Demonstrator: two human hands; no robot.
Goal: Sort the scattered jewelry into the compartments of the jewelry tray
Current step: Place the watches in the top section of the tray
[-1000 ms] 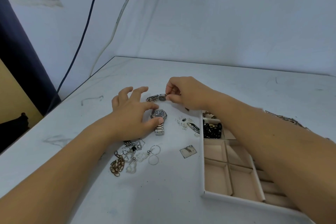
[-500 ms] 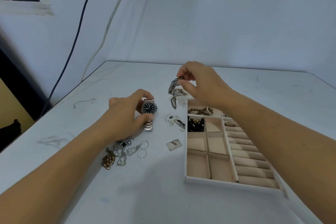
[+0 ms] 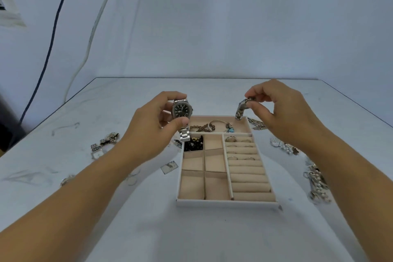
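A white jewelry tray (image 3: 226, 202) with beige compartments lies mid-table. My left hand (image 3: 148, 125) pinches a steel watch (image 3: 181, 110) with a dark dial, held above the tray's far left corner, its band hanging down. My right hand (image 3: 280, 112) pinches a small silver watch (image 3: 241, 109) by one end; it dangles over the tray's long far compartment, right end. That compartment holds a brown bracelet (image 3: 200, 128), a silver bangle (image 3: 217, 123) and a turquoise piece (image 3: 229, 128). Black beads (image 3: 193, 143) fill one square cell. A few rings (image 3: 230, 139) sit in the ring rolls.
Loose jewelry lies on the table: a silver cluster (image 3: 107, 139) at left, a small square card (image 3: 169, 167) by the tray, hoops (image 3: 131, 179) under my left forearm, a shell piece (image 3: 276, 142) and chains (image 3: 316, 185) at right. A chain (image 3: 257, 123) lies behind the tray.
Both hands have lifted their watches off the table and carried them right, over the tray's far end. The view has swung so the tray is centred.
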